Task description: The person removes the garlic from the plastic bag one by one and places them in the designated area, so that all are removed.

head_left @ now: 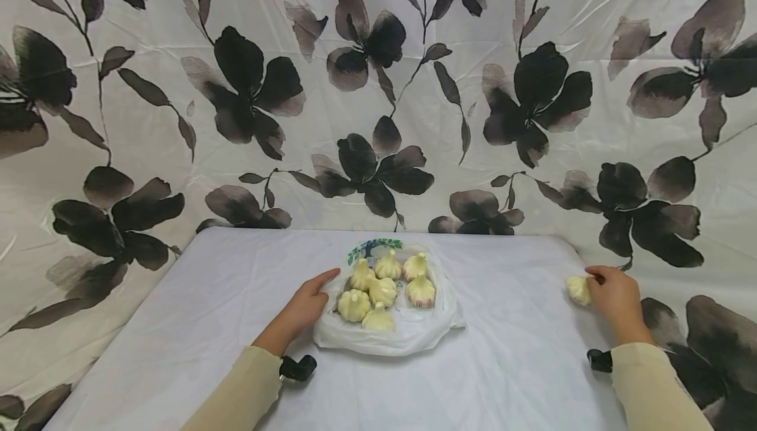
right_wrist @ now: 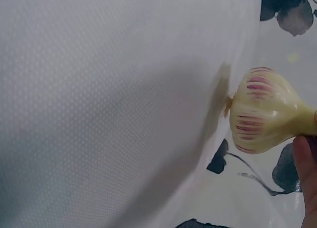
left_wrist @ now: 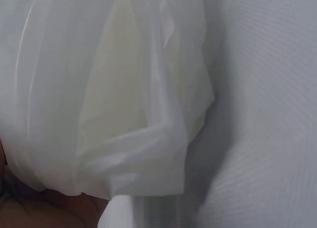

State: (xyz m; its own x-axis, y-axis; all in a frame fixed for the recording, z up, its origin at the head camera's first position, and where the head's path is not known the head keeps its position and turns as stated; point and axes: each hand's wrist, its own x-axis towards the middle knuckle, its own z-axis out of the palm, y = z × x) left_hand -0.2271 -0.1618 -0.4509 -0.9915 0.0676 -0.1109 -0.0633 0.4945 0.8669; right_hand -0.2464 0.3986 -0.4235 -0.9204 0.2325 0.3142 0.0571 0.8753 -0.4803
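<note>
My left hand (head_left: 303, 305) lies against the left side of a white plastic bag (head_left: 408, 341), its index finger pointing forward along the bag's edge. Several pale garlic bulbs (head_left: 387, 265) sit in the bag's open top, stems mostly up. In the left wrist view, the thin white film of the bag (left_wrist: 119, 139) fills much of the picture and partly covers my fingers. Far off to the right, my right hand (head_left: 618, 299) pinches one garlic bulb (right_wrist: 265, 111) by its stem. Purple streaks mark this bulb, and its root end faces the white cloth.
A white cloth (head_left: 508, 365) covers the table. Its right edge runs close by the right hand. Behind and around the table hangs a light curtain (head_left: 449, 129) printed with dark flowers. Each wrist carries a small black camera (head_left: 298, 368).
</note>
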